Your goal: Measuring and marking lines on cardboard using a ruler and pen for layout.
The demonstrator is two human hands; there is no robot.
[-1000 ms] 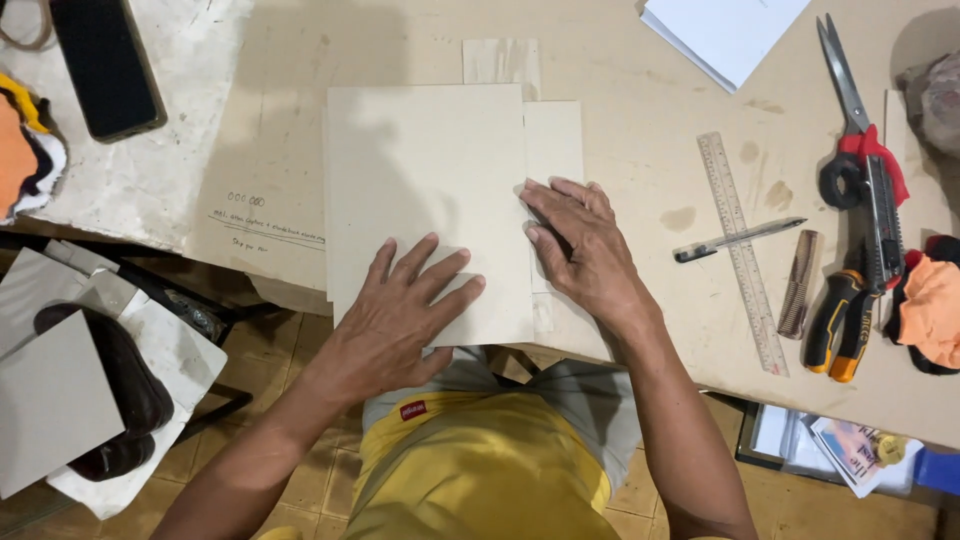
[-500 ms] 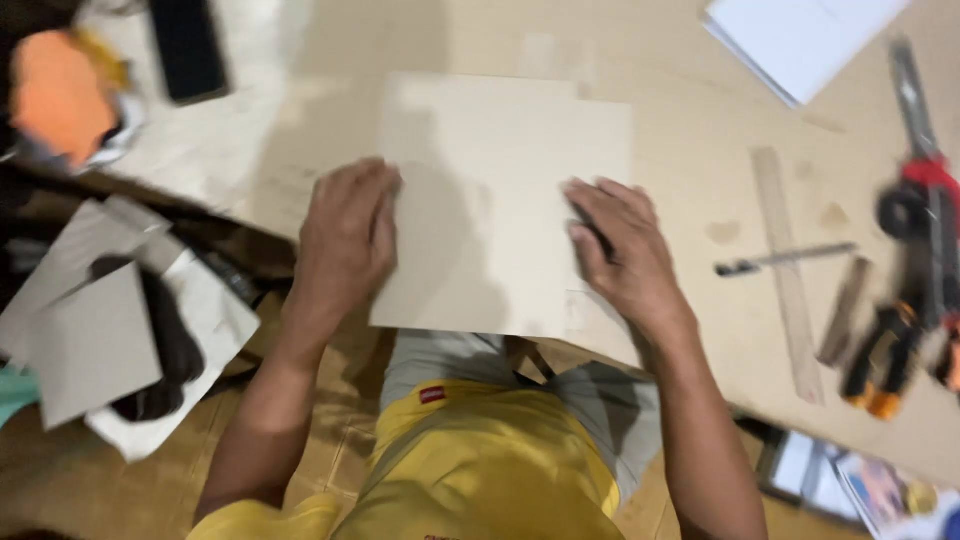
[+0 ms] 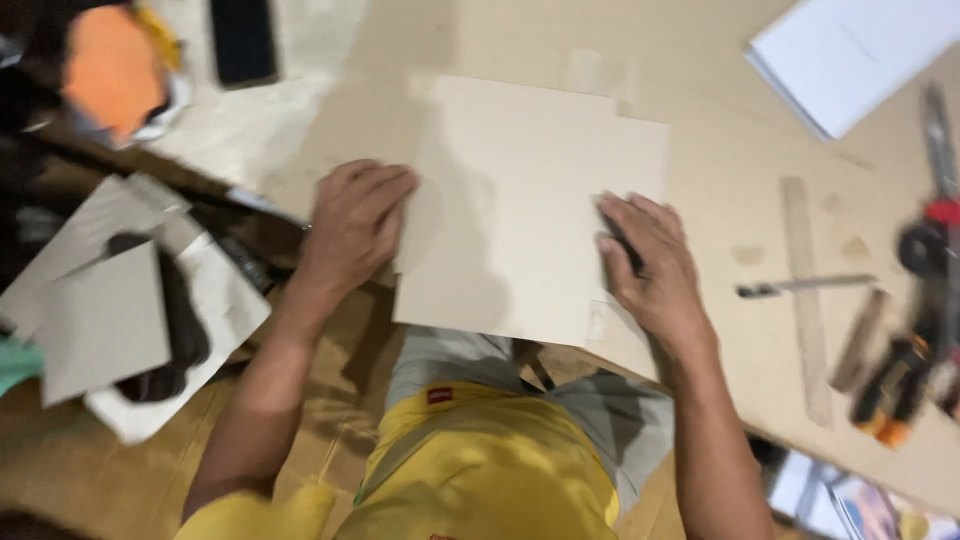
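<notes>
Head view, somewhat blurred. A pale, square card sheet lies flat on the wooden bench, its near edge hanging just past the bench edge above the person's lap. More than one sheet seems stacked here — a second edge shows along the right side and at the near right corner.

The left hand rests at the sheet's left edge, fingers bent and pointing away from the body, fingertips touching the edge. It is not clenched; whether it pinches the edge or only presses against it I cannot tell. The right hand lies palm down on the right part of the sheet, fingers spread and pressing flat, grasping nothing.

Right of the right hand, on the bench: a clear ruler running away from the body, a thin pen-like tool lying across it, then a short brown stick. Further right is a blurred cluster of tools — an orange-and-black handle and a long tool with a red part. At the far right corner lies a stack of white paper.

Far left on the bench lies a dark phone, with an orange cloth beside it. Below the bench to the left, grey card offcuts lie on the floor.
</notes>
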